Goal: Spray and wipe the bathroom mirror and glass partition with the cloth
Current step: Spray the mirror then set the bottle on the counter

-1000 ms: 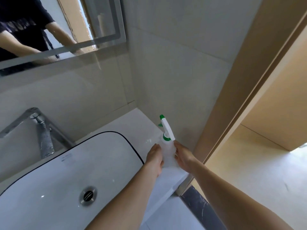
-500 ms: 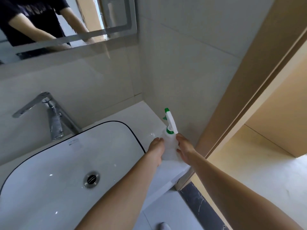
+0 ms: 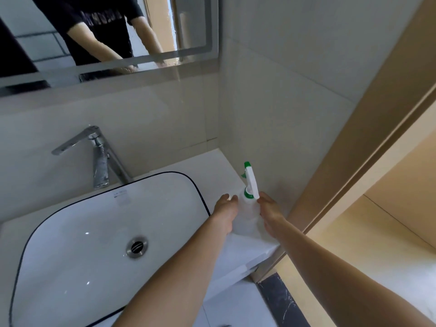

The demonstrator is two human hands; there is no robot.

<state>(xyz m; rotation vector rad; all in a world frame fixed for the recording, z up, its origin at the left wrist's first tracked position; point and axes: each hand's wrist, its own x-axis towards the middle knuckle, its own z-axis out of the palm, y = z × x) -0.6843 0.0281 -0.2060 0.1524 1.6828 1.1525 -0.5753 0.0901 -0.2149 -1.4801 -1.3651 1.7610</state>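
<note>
Presently, at far left, the white basin (image 3: pixel 70 232) is sunk in the counter (image 3: pixel 212 168), black-edged; a metal drain (image 3: pixel 136 246) sits at its bottom and no standing water is discernible. Chrome faucet (image 3: pixel 99 156) stands behind the basin's rear rim. Above it, the mirror (image 3: pixel 35 31) hangs on the tiled wall and reflects a person's dark-shirted torso and forearms.

Moving right: left hand (image 3: pixel 225 211) lies against the left side of the spray bottle (image 3: pixel 246 213), fingers (image 3: pixel 227 198) fairly straight and touching the bottle's shoulder. Bottle is translucent white, upright on the counter's right end near the wall corner; white trigger head (image 3: pixel 251 182) with green nozzle and collar. Liquid level inside: cannot tell.

Right hand (image 3: pixel 271 215) is on the bottle's right side just under the trigger head, fingers curled round the body.

Farther right: tan door frame (image 3: pixel 354 149).
</note>
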